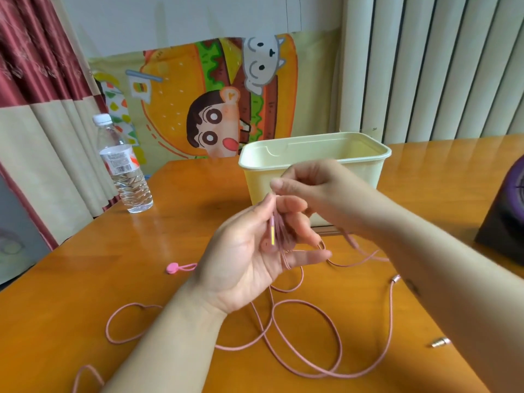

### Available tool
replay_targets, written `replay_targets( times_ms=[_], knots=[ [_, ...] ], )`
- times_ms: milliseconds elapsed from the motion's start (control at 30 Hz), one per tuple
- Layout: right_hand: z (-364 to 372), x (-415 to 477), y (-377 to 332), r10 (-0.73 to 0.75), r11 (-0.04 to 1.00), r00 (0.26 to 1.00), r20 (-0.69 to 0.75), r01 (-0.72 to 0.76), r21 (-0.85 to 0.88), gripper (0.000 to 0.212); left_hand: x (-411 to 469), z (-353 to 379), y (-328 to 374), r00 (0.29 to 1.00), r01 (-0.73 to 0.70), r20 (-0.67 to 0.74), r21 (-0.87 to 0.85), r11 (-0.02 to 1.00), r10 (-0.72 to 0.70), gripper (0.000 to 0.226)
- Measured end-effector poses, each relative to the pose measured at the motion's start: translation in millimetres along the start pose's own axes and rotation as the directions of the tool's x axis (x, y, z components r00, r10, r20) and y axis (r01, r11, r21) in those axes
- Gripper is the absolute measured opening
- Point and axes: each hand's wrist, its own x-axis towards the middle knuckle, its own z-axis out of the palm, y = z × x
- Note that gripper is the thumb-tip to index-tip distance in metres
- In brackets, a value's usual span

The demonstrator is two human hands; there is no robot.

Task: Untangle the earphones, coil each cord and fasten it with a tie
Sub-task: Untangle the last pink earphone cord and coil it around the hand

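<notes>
Earphones, pink cord (306, 364): thin, light, limp; lies in loose overlapping loops on the wooden table (175, 228) nearest the wearer, one loop at the near left, and rises to both hands. Likely slides easily and re-tangles if dragged; best taken near a fixed end and fed loop by loop. Metal ends (441, 342) lie at the near right; small and hard, probably fit for a pinch grip. Left hand (255, 251): palm up, fingers half curled, gathering several strands and an earbud stem. Right hand (309, 182): thumb and forefinger pinched together just above it, apparently on a strand. Pink tie (178, 268): on the table, left of the hands, untouched. Farther: cream bin (312, 154), water bottle (124, 165).
</notes>
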Motion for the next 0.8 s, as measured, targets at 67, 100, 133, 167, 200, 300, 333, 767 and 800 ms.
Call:
replay_targets(
  times_ms=[67, 100, 133, 167, 200, 300, 333, 767, 800],
  knots=[
    [10, 0, 10, 0.051, 0.999, 0.996, 0.079, -0.049, -0.023, 0.035, 2, -4, 10, 0.999, -0.042, -0.002, -0.157, 0.987, 0.042, 0.042],
    [15, -1, 13, 0.062, 0.997, 0.990, 0.124, -0.055, -0.060, 0.037, 3, -5, 14, 0.989, -0.128, -0.096, -0.142, 0.982, 0.115, 0.042],
    [19, -2, 13, 0.066, 0.994, 0.984, 0.167, -0.050, -0.096, 0.037, 4, -6, 17, 0.976, -0.158, -0.176, -0.147, 0.976, 0.132, 0.041],
    [23, -3, 11, 0.075, 0.991, 0.974, 0.212, -0.050, -0.122, 0.037, 4, -9, 20, 0.959, -0.168, -0.259, -0.201, 0.965, 0.113, 0.039],
    [26, -5, 6, 0.092, 0.988, 0.961, 0.262, -0.055, -0.146, 0.037, 3, -11, 21, 0.921, -0.237, -0.358, -0.200, 0.951, 0.155, 0.038],
    [32, -13, -7, 0.162, 0.954, 0.882, 0.443, -0.025, -0.300, 0.032, 2, -15, 26, 0.835, -0.338, -0.471, -0.028, 0.941, 0.286, 0.036],
    [33, -16, -10, 0.175, 0.931, 0.861, 0.477, 0.012, -0.364, 0.032, 2, -20, 26, 0.817, -0.334, -0.495, 0.012, 0.943, 0.296, 0.036],
    [-8, -13, -29, -0.115, 0.902, 0.983, 0.142, 0.163, -0.399, 0.033, -6, -3, 7, 0.978, 0.064, -0.210, 0.359, 0.931, 0.014, 0.037],
    [-9, -12, -27, -0.125, 0.907, 0.987, 0.099, 0.154, -0.392, 0.033, -6, -4, 5, 0.982, 0.080, -0.190, 0.355, 0.931, -0.012, 0.038]
  ],
)
